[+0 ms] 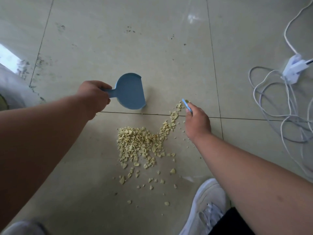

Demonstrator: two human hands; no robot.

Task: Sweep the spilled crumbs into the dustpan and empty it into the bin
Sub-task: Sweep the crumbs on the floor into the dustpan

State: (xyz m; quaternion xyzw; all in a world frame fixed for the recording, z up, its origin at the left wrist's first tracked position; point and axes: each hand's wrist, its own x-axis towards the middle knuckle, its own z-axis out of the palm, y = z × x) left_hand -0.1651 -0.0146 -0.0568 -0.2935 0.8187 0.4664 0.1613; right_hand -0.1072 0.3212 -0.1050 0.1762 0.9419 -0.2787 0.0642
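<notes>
A pile of pale yellow crumbs (142,143) lies on the tiled floor (118,48), with a thin trail running up and right towards my right hand (197,122). That hand grips a small blue brush (186,104), of which only the tip shows beyond the fingers, at the far end of the trail. My left hand (94,97) holds the handle of a light blue dustpan (130,91), which sits beyond the pile with its open edge facing right. The pan looks empty.
A tangle of white cable (277,106) and a white plug block (294,68) lie on the floor at the right. My white shoe (206,206) is at the bottom right, another at the bottom left. A white bag-like shape (11,89) sits at the left edge.
</notes>
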